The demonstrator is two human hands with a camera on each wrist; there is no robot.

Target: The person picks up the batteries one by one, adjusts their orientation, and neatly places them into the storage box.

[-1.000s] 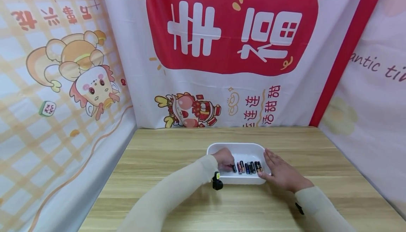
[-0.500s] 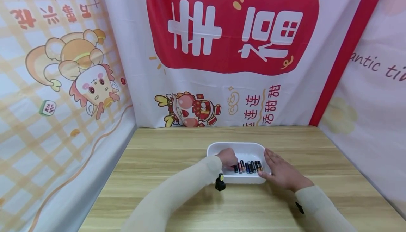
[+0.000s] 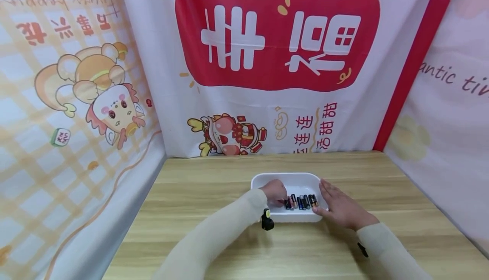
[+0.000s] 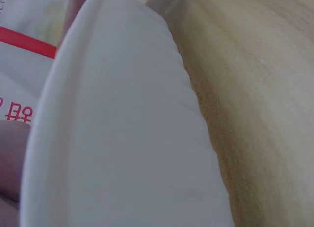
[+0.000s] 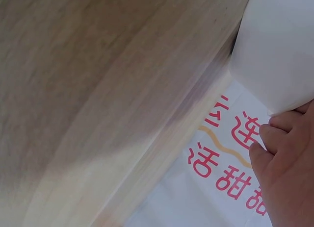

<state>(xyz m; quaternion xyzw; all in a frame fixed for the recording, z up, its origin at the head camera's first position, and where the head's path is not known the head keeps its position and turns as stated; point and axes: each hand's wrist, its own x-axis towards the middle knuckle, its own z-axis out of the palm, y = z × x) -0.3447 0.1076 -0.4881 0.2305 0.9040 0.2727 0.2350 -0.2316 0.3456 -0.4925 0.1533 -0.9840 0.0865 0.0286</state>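
Observation:
A white plastic tray (image 3: 298, 218) stands on the table with several small batteries lying side by side in a row inside it. My left hand (image 3: 274, 190) reaches over the tray's left part, fingers curled, and pinches the black battery (image 3: 288, 204) at the row's left end; its fingertips are mostly hidden. Beside it lie a pinkish battery (image 3: 293, 201) and dark ones, with a black-and-copper battery (image 3: 315, 201) at the right end. My right hand (image 3: 344, 205) holds the tray's right rim, thumb over the front corner and fingers along the side.
The wood-grain table (image 3: 198, 178) extends around the tray. A printed white cloth (image 3: 233, 97) hangs behind it, with more cloth at both sides. In the left wrist view, the tray's outer wall (image 4: 127, 119) fills the middle.
My left hand has moved slightly right, and the black battery has come closer to the rest of the row. My right hand stays at the tray's rim. The head view has shifted slightly.

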